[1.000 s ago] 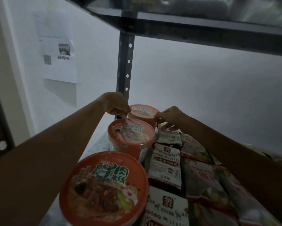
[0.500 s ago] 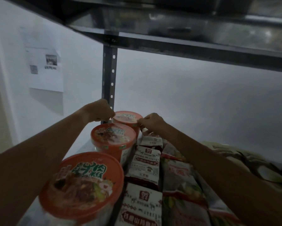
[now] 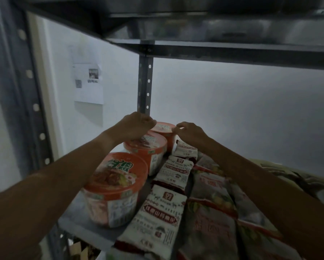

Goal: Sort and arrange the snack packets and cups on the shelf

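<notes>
Both hands (image 3: 136, 125) pinch rear cup (image 3: 164, 129) — rim.

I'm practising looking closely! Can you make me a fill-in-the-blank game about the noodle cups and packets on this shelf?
1. The orange noodle cups stand in a row of ____ cups.
2. Both hands reach to the ____ cup in that row.
3. The white packets lie to the ____ of the cups.
4. A ____ sheet hangs on the wall.

Missing words: three; farthest; right; paper
</notes>
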